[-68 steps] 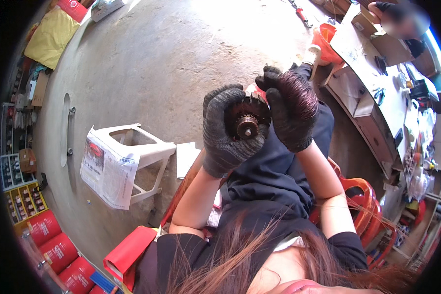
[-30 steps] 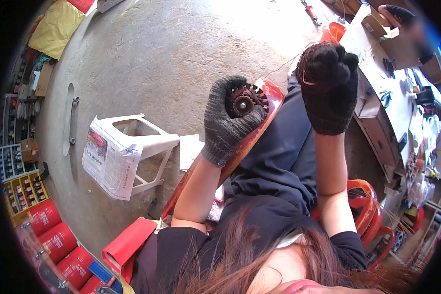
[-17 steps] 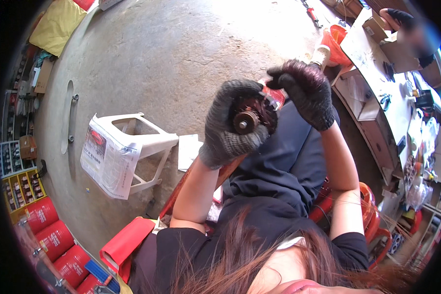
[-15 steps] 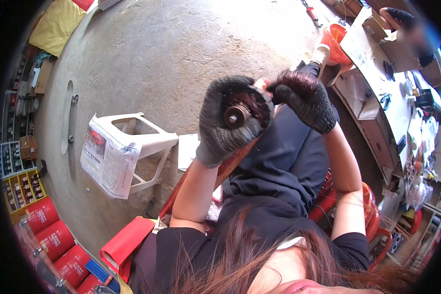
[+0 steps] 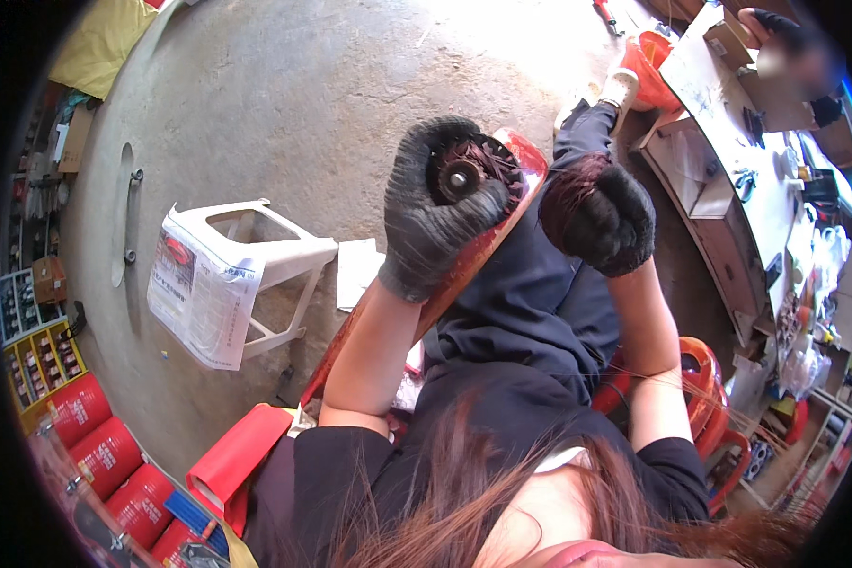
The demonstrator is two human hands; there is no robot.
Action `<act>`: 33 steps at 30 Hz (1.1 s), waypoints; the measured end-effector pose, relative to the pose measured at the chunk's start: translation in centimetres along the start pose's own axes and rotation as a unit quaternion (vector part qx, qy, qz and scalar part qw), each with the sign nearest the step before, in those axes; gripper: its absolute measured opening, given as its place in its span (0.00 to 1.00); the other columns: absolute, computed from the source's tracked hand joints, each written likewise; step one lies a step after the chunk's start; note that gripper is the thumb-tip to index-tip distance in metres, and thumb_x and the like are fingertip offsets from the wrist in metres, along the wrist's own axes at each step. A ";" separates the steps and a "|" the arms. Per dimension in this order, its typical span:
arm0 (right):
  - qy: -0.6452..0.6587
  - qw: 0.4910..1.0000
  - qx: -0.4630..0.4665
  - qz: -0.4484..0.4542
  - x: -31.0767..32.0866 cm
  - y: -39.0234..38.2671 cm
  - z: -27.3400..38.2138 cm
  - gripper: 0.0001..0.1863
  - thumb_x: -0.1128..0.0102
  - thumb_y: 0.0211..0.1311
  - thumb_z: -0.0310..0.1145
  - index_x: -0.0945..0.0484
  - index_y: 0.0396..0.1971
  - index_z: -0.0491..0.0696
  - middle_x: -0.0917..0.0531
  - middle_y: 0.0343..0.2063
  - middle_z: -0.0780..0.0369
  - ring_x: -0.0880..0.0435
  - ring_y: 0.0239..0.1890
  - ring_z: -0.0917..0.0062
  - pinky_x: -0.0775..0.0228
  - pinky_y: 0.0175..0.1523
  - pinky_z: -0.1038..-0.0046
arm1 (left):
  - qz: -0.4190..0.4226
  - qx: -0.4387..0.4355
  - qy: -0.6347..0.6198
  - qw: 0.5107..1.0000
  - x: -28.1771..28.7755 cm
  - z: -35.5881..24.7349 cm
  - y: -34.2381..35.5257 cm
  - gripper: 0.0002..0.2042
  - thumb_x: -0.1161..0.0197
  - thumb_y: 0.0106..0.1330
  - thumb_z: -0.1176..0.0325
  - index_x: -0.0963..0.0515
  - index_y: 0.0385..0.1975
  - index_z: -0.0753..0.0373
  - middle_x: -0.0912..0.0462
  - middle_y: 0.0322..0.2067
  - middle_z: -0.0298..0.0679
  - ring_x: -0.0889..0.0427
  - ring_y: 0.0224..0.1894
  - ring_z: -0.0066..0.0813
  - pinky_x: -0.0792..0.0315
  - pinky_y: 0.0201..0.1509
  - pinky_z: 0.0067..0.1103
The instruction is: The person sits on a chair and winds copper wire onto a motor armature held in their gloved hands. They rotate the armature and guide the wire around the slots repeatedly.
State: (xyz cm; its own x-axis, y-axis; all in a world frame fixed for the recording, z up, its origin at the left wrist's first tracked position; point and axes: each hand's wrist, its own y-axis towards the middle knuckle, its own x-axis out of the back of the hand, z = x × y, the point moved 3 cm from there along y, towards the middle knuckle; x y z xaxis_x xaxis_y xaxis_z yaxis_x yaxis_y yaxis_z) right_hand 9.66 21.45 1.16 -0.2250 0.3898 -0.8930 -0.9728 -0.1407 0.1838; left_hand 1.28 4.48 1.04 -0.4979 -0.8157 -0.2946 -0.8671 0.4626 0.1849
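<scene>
My left hand, in a dark knit glove, grips a round motor rotor with copper windings and a metal hub facing me. My right hand, also gloved, is closed around a bundle of thin copper wire to the right of the rotor. A fine strand runs between the bundle and the rotor. Both hands are raised above my lap, over a long red board that slants across my dark trousers.
A white plastic stool draped with newspaper stands on the concrete floor to my left. Red cans and parts bins line the lower left. A cluttered workbench with another person sits at the right, red stools beside me.
My right hand swung high and away to the right, came back against the rotor, and now sits lower and to the right of it, still holding the wire. The left hand stayed put.
</scene>
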 end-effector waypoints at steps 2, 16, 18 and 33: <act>0.092 0.993 0.041 -0.060 1.0 -1.0 0.2 0.20 0.64 0.71 0.42 0.28 0.46 0.42 0.20 0.37 0.58 0.21 0.33 0.66 0.25 0.44 0.65 | 0.001 -0.064 0.152 0.986 -0.1 0.1 -0.2 0.26 0.30 0.49 0.74 0.32 0.49 0.65 0.23 0.39 0.40 0.22 0.41 0.27 0.25 0.46 0.24; -0.014 0.964 0.187 -0.190 0.5 1.1 2.0 0.14 0.64 0.72 0.40 0.32 0.42 0.48 0.26 0.35 0.62 0.25 0.32 0.74 0.27 0.37 0.72 | 0.072 -0.156 0.179 0.969 -1.4 -0.9 -0.1 0.28 0.29 0.40 0.74 0.30 0.46 0.65 0.25 0.40 0.44 0.23 0.42 0.38 0.28 0.48 0.29; 0.013 0.961 0.193 -0.197 0.3 1.5 2.1 0.14 0.63 0.71 0.41 0.31 0.39 0.48 0.27 0.32 0.62 0.26 0.30 0.76 0.28 0.35 0.73 | 0.083 -0.131 0.120 0.981 -1.4 -1.1 -0.2 0.29 0.29 0.41 0.75 0.31 0.47 0.64 0.25 0.40 0.41 0.24 0.43 0.34 0.28 0.49 0.27; -0.024 0.959 0.267 -0.093 1.4 2.5 3.6 0.04 0.54 0.64 0.29 0.29 0.34 0.47 0.26 0.30 0.65 0.25 0.33 0.79 0.29 0.43 0.74 | 0.047 0.045 -0.119 0.991 -1.1 -1.4 -0.2 0.27 0.33 0.47 0.81 0.35 0.49 0.64 0.23 0.39 0.41 0.20 0.42 0.28 0.24 0.48 0.24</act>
State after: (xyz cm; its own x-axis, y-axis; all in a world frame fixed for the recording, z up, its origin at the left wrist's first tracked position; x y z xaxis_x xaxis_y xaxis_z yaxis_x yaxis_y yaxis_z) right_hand 6.67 24.91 1.86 -0.0355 0.4068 -0.9128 -0.8828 0.4154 0.2195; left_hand 2.00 4.83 2.68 -0.5563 -0.6678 -0.4945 -0.8095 0.5700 0.1409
